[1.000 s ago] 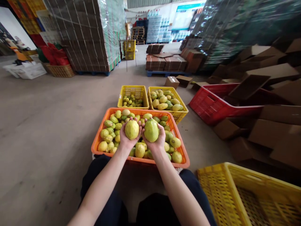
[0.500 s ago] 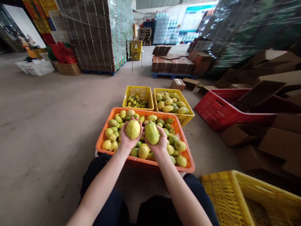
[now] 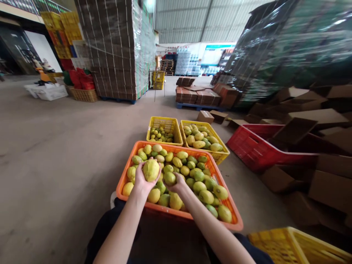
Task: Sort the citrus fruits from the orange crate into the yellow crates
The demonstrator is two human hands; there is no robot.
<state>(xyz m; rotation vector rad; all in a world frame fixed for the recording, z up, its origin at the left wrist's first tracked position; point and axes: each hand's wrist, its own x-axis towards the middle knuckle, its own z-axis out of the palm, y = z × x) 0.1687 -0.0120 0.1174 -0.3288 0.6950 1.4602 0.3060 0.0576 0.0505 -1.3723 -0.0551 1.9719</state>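
Note:
My left hand (image 3: 141, 182) cradles a yellow papaya (image 3: 151, 170) above the orange crate (image 3: 233, 214), its fingers curled under and around the fruit. Beside it, my right hand (image 3: 178, 184) grips a smaller-looking greenish papaya (image 3: 169, 178), seen nearly end-on. Both hands are over the left middle of the crate and slightly apart. Many loose papayas (image 3: 206, 197), from green to yellow, fill the crate below and around them. My right fingertips are partly hidden behind the fruit.
Beyond the orange crate stand two yellow crates, one with small green fruit (image 3: 159, 135) and one with larger yellowish papayas (image 3: 199, 144). A red crate (image 3: 247, 146) and open cardboard boxes (image 3: 334, 176) crowd the right. Another yellow crate (image 3: 277, 238) is near my right leg.
My right hand has lowered toward the crate and turned, with a smaller-looking papaya now showing in it. My left hand still holds the yellow papaya, shifted left. The view has tilted up.

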